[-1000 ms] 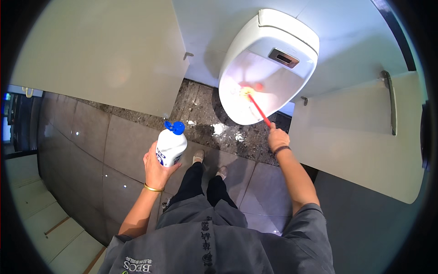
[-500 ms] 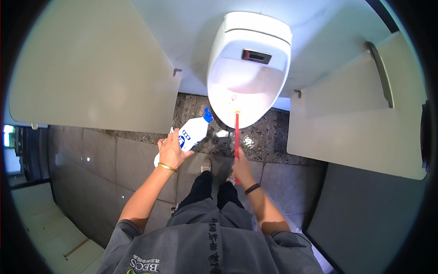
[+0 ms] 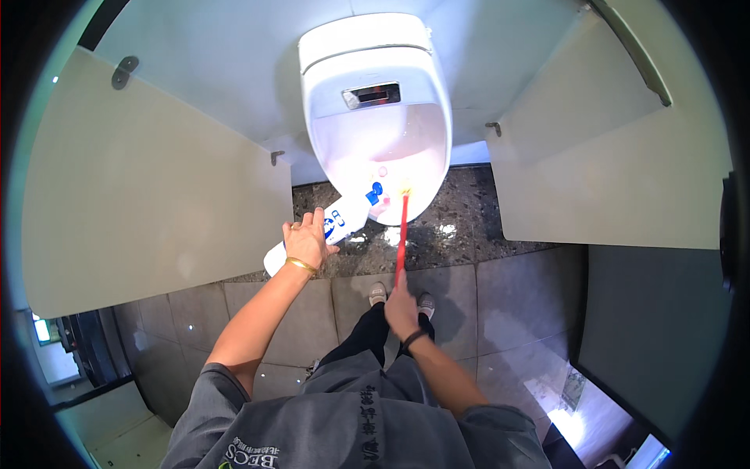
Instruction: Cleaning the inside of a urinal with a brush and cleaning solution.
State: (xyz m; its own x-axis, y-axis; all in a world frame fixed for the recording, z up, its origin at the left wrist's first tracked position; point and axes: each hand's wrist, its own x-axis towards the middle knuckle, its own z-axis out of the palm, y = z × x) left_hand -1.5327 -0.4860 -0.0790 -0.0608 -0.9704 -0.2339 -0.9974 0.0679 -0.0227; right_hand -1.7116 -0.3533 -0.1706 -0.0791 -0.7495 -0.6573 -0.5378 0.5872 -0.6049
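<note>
A white wall urinal is in front of me, its bowl brightly lit. My left hand is closed around a white cleaner bottle with a blue-and-white label. The bottle is tilted, and its blue cap points over the lower front of the bowl. My right hand grips a long red-handled brush. The brush's yellowish head rests in or just over the lower bowl, right of the cap. A pinkish spot shows beside the cap; I cannot tell whether it is liquid.
Beige partitions flank the urinal on the left and on the right. Under it runs a strip of dark, shiny speckled stone. Grey floor tiles lie around my feet. A dark panel stands at the right.
My left hand has brought the bottle rightward, so its cap is now over the bowl's edge instead of beside it. The brush head stays in the lower bowl. The view has shifted.
</note>
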